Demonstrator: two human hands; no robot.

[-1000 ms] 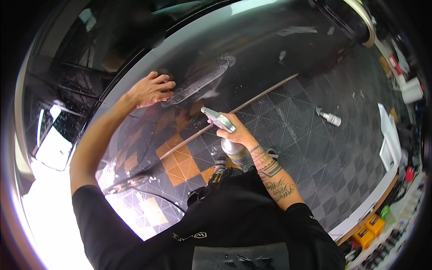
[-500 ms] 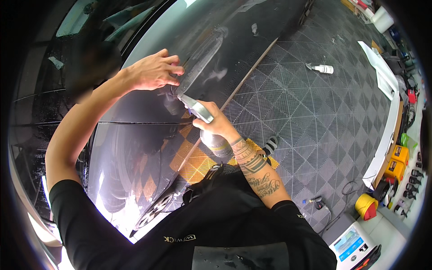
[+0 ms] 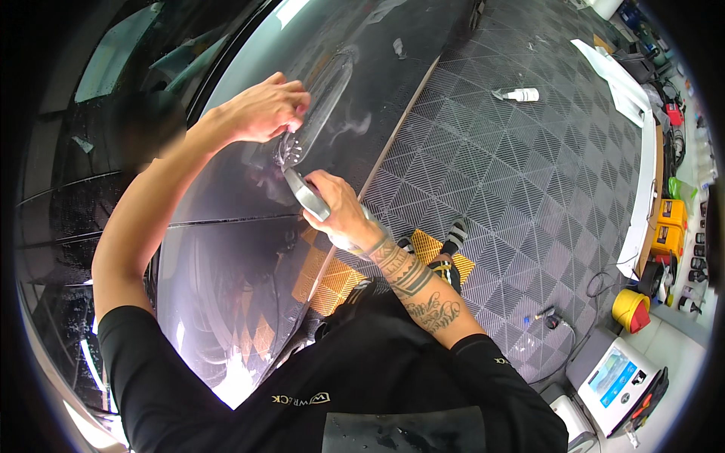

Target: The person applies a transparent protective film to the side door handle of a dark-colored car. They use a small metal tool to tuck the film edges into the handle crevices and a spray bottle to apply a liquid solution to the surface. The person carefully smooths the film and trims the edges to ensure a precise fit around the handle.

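squeegee [image 3: 306,195] clasped in right hand [image 3: 340,215] fingers, on car panel [image 3: 249,249].

— What are you wearing, as the head camera shows it?

— You've got on a black short-sleeved shirt with a small pale logo low on the chest (lettering I'll leave unread). Both forearms are bare below the sleeves.

— Any markings on you?

— Your right forearm carries dark tattoos: banded patterns near the wrist and a line of script further up. Your left hand [image 3: 264,109] and right hand [image 3: 337,211] wear no gloves. Below, you have dark trousers and black-and-white shoes.
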